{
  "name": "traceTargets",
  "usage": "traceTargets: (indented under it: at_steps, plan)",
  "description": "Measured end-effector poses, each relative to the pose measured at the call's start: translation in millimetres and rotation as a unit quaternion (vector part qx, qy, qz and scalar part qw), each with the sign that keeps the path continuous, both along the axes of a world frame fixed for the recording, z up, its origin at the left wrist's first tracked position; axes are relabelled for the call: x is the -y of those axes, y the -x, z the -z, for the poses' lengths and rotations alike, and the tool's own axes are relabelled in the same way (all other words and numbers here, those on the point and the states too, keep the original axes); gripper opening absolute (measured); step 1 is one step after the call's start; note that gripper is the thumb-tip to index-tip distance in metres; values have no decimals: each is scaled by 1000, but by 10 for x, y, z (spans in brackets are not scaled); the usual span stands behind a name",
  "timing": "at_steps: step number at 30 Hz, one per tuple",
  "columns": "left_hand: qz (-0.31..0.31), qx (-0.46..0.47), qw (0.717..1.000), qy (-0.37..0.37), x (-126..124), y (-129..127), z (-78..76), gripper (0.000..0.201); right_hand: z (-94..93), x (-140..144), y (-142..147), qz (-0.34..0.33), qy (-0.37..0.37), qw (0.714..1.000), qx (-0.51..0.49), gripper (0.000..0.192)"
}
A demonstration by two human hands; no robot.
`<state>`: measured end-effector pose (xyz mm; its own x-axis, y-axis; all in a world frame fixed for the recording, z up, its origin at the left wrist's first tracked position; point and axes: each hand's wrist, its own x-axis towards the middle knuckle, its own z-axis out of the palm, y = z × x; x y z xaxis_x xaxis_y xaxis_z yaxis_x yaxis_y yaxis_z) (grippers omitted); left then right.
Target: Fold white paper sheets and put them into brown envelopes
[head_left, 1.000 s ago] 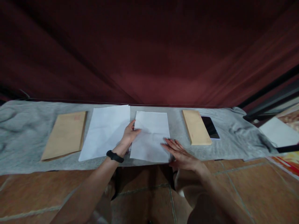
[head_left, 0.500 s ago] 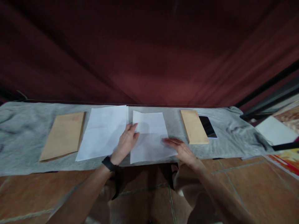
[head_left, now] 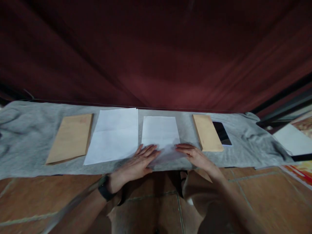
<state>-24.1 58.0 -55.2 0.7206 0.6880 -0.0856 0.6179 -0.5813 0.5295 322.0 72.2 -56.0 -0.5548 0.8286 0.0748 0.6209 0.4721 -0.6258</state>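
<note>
White sheet (head_left: 160,130) between and beyond hands (head_left: 136,165), touching both.

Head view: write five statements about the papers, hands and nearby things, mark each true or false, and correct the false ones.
1. The left hand and right hand are both at the middle white paper. True.
2. The black wristband is on the right wrist. False: the wristband is on the left one.
3. A dark flat device lies right of the smaller tan stack. True.
4. The larger brown stack lies at the far right. False: it lies at the left.
5. The cloth under the papers is grey. True.
</note>
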Motion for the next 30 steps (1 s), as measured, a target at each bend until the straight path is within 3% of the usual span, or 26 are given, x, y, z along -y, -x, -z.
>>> traceTargets:
  at_steps: [3,6,11,13,16,25,30]
  plan:
    - [-22,29,999,26,-68,139,0,61,0,-7,7,17,32,998,-42,33]
    - [-80,132,983,97,-154,234,-91,44,6,-24,35,59,74,991,-93,24]
    - [-257,279,887,262,-266,241,-222,25,61,-108,103,208,105,963,-136,34]
    - [-304,279,876,249,-309,207,-196,12,85,-166,133,230,112,955,-148,33]
    - [-340,266,877,208,-378,139,-112,22,106,-266,185,241,114,950,-162,33]
    - [-421,334,828,161,-644,-48,-10,19,161,-556,381,301,92,934,-168,40]
    - [-445,294,839,111,-719,-93,-11,13,139,-620,488,343,42,931,-114,37]
